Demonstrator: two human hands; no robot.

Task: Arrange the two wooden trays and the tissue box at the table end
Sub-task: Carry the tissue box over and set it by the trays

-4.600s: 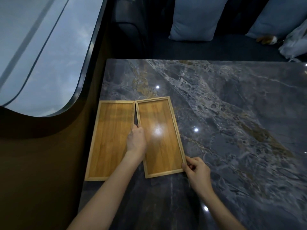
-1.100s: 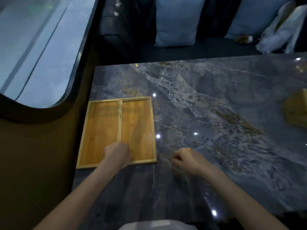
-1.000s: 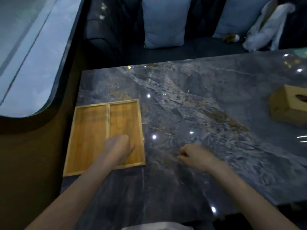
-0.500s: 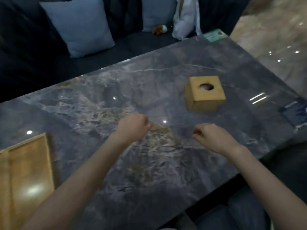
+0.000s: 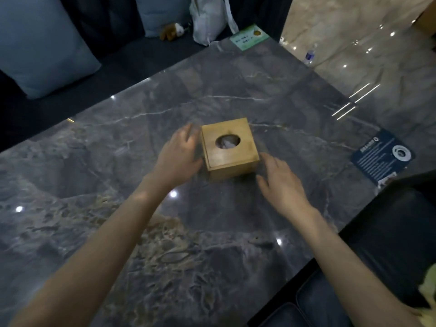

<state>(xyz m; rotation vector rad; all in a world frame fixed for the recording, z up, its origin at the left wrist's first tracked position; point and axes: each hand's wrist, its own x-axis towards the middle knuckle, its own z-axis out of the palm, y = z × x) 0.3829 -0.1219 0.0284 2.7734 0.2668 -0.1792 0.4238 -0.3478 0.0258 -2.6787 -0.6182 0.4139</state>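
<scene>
A square wooden tissue box (image 5: 230, 159) with a round hole in its top, white tissue showing inside, stands on the dark marble table (image 5: 118, 220). My left hand (image 5: 178, 155) is spread open against the box's left side, fingers close to or touching it. My right hand (image 5: 282, 182) is open just off the box's near right corner, palm down above the table, a small gap from the box. Neither hand has closed on the box. The two wooden trays are out of view.
A dark blue card (image 5: 382, 158) lies at the table's right edge and a green card (image 5: 249, 40) at its far corner. Behind the table a dark sofa holds blue cushions (image 5: 44, 50), a white bag (image 5: 207, 17) and a small plush toy (image 5: 172, 31). A bottle (image 5: 309, 55) stands on the pale floor.
My view has swung right, from the two side-by-side trays to the tissue box. Both hands left the trays, travelled across the table and opened on either side of the box.
</scene>
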